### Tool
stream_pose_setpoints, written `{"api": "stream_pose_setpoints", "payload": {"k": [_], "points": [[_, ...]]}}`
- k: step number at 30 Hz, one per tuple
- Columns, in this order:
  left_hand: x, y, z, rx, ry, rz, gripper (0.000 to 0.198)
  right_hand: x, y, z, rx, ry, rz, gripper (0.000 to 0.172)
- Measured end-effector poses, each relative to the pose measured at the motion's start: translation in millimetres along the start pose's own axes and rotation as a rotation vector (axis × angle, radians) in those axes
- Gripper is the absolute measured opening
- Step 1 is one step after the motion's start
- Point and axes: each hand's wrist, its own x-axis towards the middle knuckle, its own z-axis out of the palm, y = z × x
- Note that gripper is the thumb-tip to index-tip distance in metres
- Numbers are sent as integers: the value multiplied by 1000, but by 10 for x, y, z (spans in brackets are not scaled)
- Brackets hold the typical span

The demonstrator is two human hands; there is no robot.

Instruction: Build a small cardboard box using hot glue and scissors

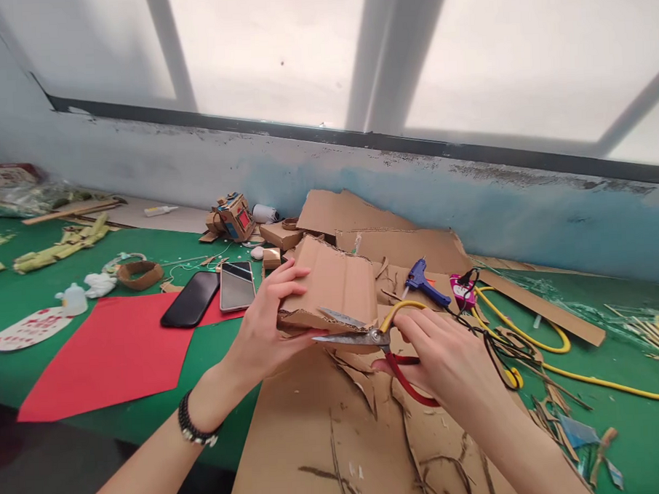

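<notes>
My left hand [269, 308] is closed round the left side of a folded cardboard piece [336, 276], held up over a large flat cardboard sheet [293, 423]. In my right hand [435, 344] is a pair of scissors [374, 337], my fingers through its yellow and red handles. The scissor blades are parted and point left, at the near edge of the folded piece, just beside my left fingers. Whether the blades touch the cardboard I cannot tell. Thin cardboard offcuts [362, 384] lie below the blades.
A blue glue gun [426, 283] and a yellow cord [557, 339] lie to the right. Two phones [190, 300] and red paper [110, 358] are on the left. A cardboard model [233, 216] and cardboard sheets [355, 211] stand by the wall. Sticks [658, 338] lie far right.
</notes>
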Motion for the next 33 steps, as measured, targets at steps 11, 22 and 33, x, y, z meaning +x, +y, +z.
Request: {"api": "stream_pose_setpoints", "payload": {"k": [11,22,33], "points": [[140,133,-151,-79,-149,-297,73,-117,11,107,246,-119,137,58],[315,195,-51,-54,-169,-365,66,-219,3,137,232,-312,221,51],[622,362,61,23,-221,-417,42,-353,125,132,264,-340,434,52]]}}
